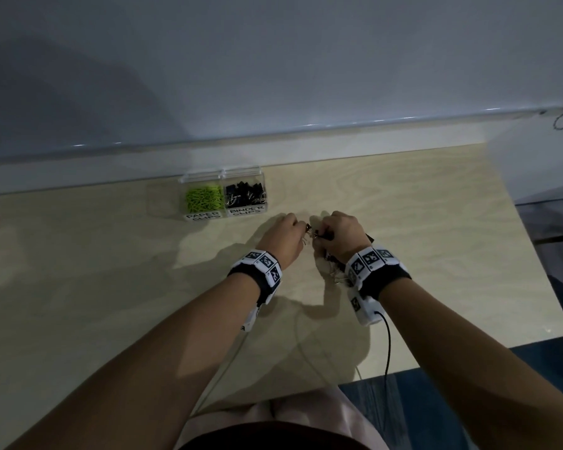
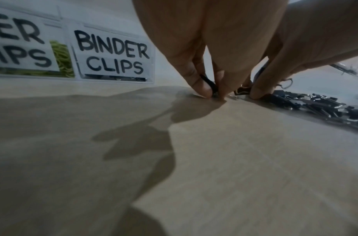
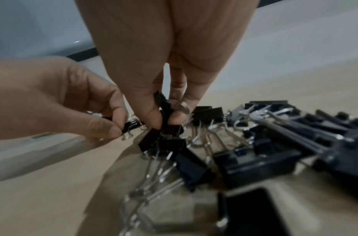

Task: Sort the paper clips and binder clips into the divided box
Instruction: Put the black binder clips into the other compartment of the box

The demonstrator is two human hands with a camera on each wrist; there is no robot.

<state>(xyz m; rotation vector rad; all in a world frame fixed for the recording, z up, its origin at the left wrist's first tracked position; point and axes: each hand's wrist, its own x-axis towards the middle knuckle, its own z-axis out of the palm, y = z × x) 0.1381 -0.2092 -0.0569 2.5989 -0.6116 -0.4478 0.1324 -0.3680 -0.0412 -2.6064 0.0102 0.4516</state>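
Binder clips (image 3: 224,153) tangle on the surface (image 1: 403,206); each hand, left (image 1: 281,240) and right (image 1: 340,235), pinches one, so lifting apart slowly should free them.

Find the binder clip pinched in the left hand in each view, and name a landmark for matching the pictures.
Head: binder clip at centre, between both hands, at the left hand fingertips.
Left wrist: upper centre, pinched against the table.
Right wrist: left of centre, beside the right hand.
Landmark: the loose pile of black binder clips, under the right wrist in the head view and at the right edge in the left wrist view.
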